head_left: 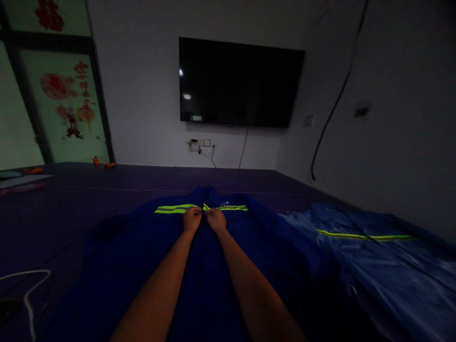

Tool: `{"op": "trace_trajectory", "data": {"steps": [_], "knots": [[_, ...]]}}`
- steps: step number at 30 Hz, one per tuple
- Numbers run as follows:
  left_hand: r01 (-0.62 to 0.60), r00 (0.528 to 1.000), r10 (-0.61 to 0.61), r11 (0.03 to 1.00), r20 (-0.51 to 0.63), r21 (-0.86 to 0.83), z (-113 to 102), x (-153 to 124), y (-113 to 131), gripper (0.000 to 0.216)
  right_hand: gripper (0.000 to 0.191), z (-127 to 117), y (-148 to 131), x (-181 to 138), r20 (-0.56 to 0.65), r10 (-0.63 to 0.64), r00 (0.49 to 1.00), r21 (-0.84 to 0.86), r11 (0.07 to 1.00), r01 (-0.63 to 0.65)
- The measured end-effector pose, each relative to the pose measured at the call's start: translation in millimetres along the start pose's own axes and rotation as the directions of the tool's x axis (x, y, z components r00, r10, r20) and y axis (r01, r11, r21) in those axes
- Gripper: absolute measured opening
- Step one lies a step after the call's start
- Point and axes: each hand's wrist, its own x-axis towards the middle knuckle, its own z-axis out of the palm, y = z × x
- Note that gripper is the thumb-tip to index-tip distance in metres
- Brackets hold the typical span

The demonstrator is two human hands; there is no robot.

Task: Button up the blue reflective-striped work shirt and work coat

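A dark blue work jacket (149, 247) with yellow-green reflective chest stripes lies spread out, front up, its collar at the far side. At chest height my left hand (193, 219) is closed in a pinch on the jacket's front edge. My right hand (216, 220) pinches the opposite front edge close beside it, the fingertips of both hands nearly meeting. A button or fastener between them is too small and dark to make out. White lettering shows on the chest above the right-hand stripe.
Right of the jacket lies a second, lighter blue garment (377, 266) with a yellow stripe. A white cable (30, 299) curls at the lower left. Small orange objects (109, 165) rest near the glass door. A television (240, 83) hangs on the far wall above sockets (201, 143).
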Motion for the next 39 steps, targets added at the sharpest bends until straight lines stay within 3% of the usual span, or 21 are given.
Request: {"op": "trace_trajectory", "data": {"steps": [8, 17, 22, 31, 36, 39], "knots": [[-0.010, 1.000, 0.010, 0.999, 0.002, -0.030, 0, 0, 0, 0.023, 0.023, 2, 3, 2, -0.002, -0.017, 1.000, 0.075, 0.997, 0.018], [-0.029, 0.999, 0.027, 0.997, 0.025, 0.065, 0, -1, 2, 0.031, 0.024, 4, 5, 5, 0.025, -0.065, 0.998, 0.006, 0.998, 0.064], [-0.081, 0.994, 0.069, 0.984, 0.081, 0.160, -1, -4, 8, 0.031, 0.025, 3, 4, 3, 0.034, -0.073, 0.997, -0.004, 0.997, 0.073], [-0.111, 0.976, 0.030, 0.920, 0.216, 0.376, 0, -1, 3, 0.025, 0.027, 4, 5, 3, 0.004, -0.080, 0.997, -0.001, 0.997, 0.080], [-0.140, 0.949, 0.024, 0.925, 0.316, 0.353, 3, 1, -1, 0.022, 0.031, 2, 10, 6, 0.102, -0.198, 0.975, 0.050, 0.980, 0.193], [-0.112, 0.951, 0.028, 0.960, 0.309, 0.258, 2, 1, 0, 0.025, 0.032, -3, 11, 2, 0.200, -0.294, 0.934, 0.127, 0.954, 0.273]]}}
